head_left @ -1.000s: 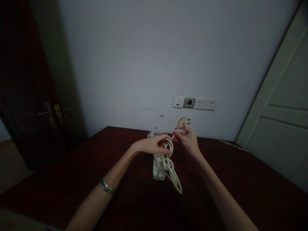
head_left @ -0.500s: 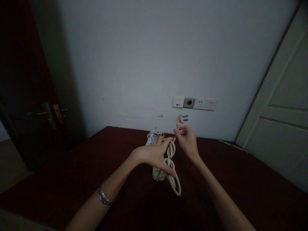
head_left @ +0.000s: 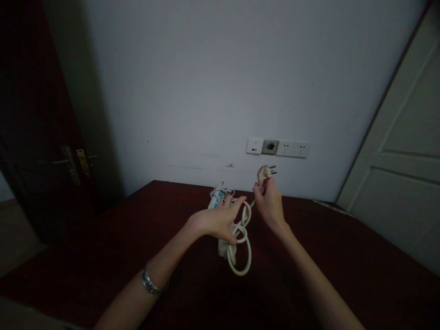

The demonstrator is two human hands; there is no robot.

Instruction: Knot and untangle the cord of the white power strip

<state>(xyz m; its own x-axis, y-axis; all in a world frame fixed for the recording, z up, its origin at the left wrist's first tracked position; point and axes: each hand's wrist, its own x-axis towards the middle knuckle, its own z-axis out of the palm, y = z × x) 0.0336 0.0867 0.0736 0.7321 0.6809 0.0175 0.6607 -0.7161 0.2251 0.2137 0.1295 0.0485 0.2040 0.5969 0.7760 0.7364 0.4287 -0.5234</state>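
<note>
1. The right hand (head_left: 270, 204) is closed around the cord just below the plug (head_left: 264, 173), so its grip is shut on the cord with the plug standing just above the fingers, prongs aimed right toward the wall.
2. The left hand (head_left: 216, 221) sits just left of and slightly below that grip, its fingers curled around a bundle of the cream cord (head_left: 240, 247); its grip is closed on the loops, with 1 finger stretched over the top of them.
3. Between the 2 grips a short run of cord rises at a slant from the bundle up to the right hand.
4. Below the left grip 1 large loop hangs down, and smaller loops knot together right under the fingers.
5. Behind and under the left grip a white power strip (head_left: 222, 247) lies on the dark red tabletop (head_left: 103, 256), mostly hidden by the hand and cord.
6. Beyond the left grip, further back on the tabletop, lies a small tangle of white cable (head_left: 220, 192) with a blue-marked piece; what it is cannot be told.
7. Above the right grip, on the wall, is a row of sockets (head_left: 278, 148).
8. A bracelet (head_left: 151, 282) circles the left wrist, well below that grip.
9. No container shows here.
</note>
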